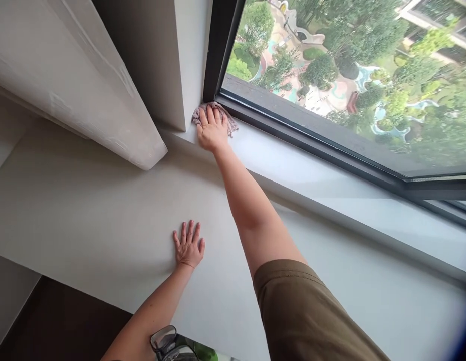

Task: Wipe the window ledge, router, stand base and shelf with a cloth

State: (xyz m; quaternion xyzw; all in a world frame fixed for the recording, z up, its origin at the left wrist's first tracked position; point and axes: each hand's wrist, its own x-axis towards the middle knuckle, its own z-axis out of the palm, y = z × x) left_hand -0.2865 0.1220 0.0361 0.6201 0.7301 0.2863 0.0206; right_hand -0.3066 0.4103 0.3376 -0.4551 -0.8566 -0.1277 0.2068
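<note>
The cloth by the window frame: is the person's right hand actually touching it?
Touching. The head view shows the right hand lying palm-down on the cloth, which shows on both sides.

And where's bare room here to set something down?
On the counter, left of the left hand, and between the right sleeve and the sill; also on the sill, along the window frame. It's crowded by the wall, where the right hand rests on the cloth.

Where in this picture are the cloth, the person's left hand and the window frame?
Cloth [232, 125]: head view, on an uncovered crumpled part.
Left hand [189, 252]: head view, on its back.
Window frame [311, 144]: head view, on its dark lower rail.
</note>
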